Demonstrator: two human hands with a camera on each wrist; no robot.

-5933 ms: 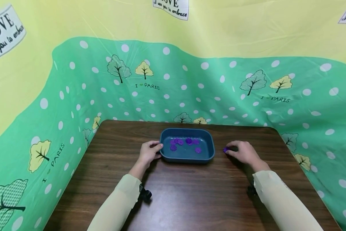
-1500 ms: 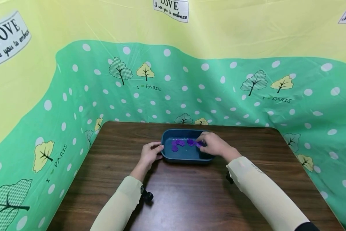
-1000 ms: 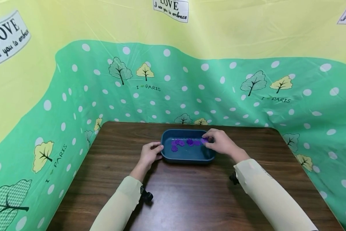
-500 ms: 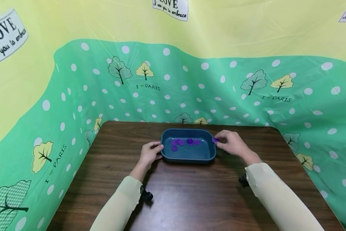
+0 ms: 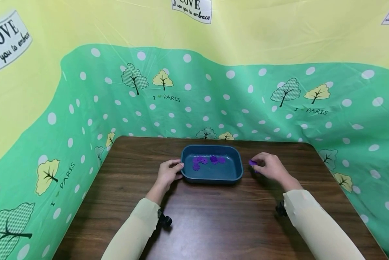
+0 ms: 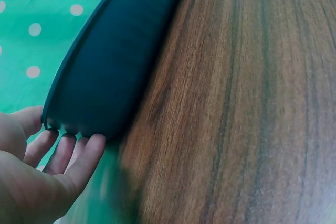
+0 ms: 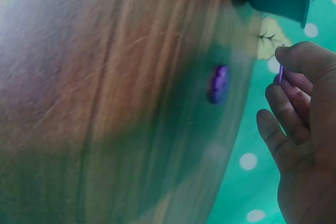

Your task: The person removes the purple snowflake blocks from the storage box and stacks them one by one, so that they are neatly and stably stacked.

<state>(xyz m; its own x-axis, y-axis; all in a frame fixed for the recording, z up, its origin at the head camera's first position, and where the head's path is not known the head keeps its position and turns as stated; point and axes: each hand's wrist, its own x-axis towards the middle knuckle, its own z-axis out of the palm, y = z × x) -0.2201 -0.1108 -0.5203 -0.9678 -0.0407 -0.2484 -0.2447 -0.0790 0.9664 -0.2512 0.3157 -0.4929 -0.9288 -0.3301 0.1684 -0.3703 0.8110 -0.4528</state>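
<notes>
A dark blue rectangular tray (image 5: 210,177) stands near the back middle of the table. Its floor bears several purple flower-shaped pieces (image 5: 196,167). My left hand (image 5: 167,174) holds the tray's left end, thumb at the rim; in the left wrist view its fingertips touch the outer end wall (image 6: 105,61). To the right of the tray, my right hand (image 5: 270,167) pinches a thin purple flower-shaped piece (image 5: 252,163) between thumb and finger. Below it, a small purple stack (image 7: 219,84) lies on the tabletop, seen best in the right wrist view.
The dark wooden table (image 5: 210,224) reaches back to a green and yellow curtain (image 5: 194,90) printed with dots and trees. A black wrist camera (image 5: 165,219) sits under the left sleeve, another (image 5: 280,208) under the right.
My right hand has left the tray and moved right past its rim with a purple flower-shaped piece, to above the small stack. My left hand keeps its place on the tray.
</notes>
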